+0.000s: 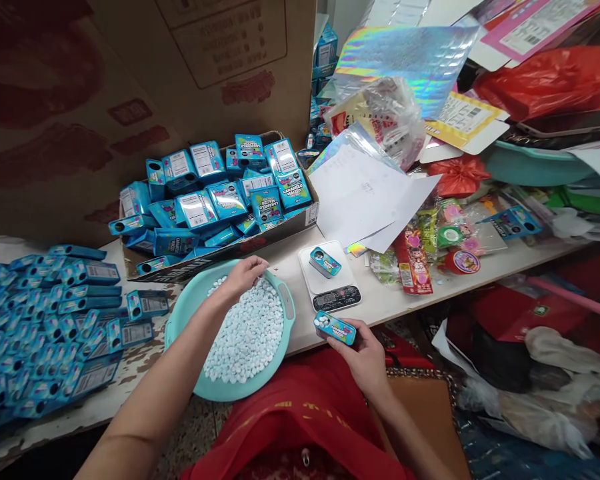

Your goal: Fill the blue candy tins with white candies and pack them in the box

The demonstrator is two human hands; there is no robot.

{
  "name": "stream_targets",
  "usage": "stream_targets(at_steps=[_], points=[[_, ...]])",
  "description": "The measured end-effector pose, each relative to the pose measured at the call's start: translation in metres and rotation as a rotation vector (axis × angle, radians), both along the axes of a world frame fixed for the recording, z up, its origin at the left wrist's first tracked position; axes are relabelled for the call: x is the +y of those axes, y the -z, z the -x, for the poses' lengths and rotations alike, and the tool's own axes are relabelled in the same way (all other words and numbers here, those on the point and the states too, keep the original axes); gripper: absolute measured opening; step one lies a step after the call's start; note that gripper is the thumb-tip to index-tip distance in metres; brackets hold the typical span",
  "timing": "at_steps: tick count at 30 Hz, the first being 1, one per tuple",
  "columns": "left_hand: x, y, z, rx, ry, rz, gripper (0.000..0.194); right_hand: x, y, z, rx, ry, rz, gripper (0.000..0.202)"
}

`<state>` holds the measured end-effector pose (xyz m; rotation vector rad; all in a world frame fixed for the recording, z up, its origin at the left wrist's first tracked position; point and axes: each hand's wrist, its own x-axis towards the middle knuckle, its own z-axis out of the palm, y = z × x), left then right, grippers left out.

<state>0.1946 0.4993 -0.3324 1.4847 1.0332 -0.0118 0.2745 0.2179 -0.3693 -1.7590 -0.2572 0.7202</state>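
Note:
My left hand [245,277] is over the far side of a turquoise basin [180,312] of pale candies [247,333]. Its fingers are pressed together, and what they hold, if anything, is too small to name. Right of the basin, my right hand [364,353] grips a small blue candy box [341,331] lying on its side, with pale candies showing in the round hole at its left end. Just beyond it, another blue box [326,264] rests on a white kitchen scale [307,275] with a black display panel.
Behind the basin is a cardboard tray [307,223] heaped with blue boxes. Many more blue boxes [93,272] stand in rows at the left. Papers [360,193], candy packets [416,263] and plastic bags [385,120] cover the right side. A large carton [180,100] rises behind.

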Motion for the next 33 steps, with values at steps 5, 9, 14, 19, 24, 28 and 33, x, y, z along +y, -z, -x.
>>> stream_targets(at_steps=[5, 9, 14, 19, 24, 28, 33], points=[[-0.005, 0.004, -0.01, 0.062, 0.297, -0.235, 0.02, 0.005, -0.003, 0.003, 0.018, -0.004, 0.006, 0.033], [-0.021, 0.006, -0.048, 0.086, 0.478, -0.518, 0.027, 0.006, -0.005, 0.001, 0.03, 0.009, -0.006, 0.036], [-0.043, 0.014, -0.086, 0.126, 0.736, -0.769, 0.023, 0.005, -0.003, -0.004, 0.011, 0.051, -0.018, 0.038], [-0.042, 0.03, -0.093, 0.159, 0.8, -0.855, 0.015, 0.002, 0.003, -0.009, 0.034, 0.115, -0.005, 0.042], [-0.029, 0.012, -0.066, 0.246, 0.585, -0.954, 0.018, 0.022, 0.016, -0.028, -0.075, 0.168, -0.027, 0.045], [-0.021, -0.018, -0.023, 0.274, 0.35, -1.0, 0.019, 0.064, 0.045, -0.054, -0.203, 0.206, -0.095, 0.046], [-0.029, -0.031, 0.039, 0.258, 0.272, -0.974, 0.015, 0.099, 0.065, -0.072, -0.33, 0.202, -0.126, 0.052]])
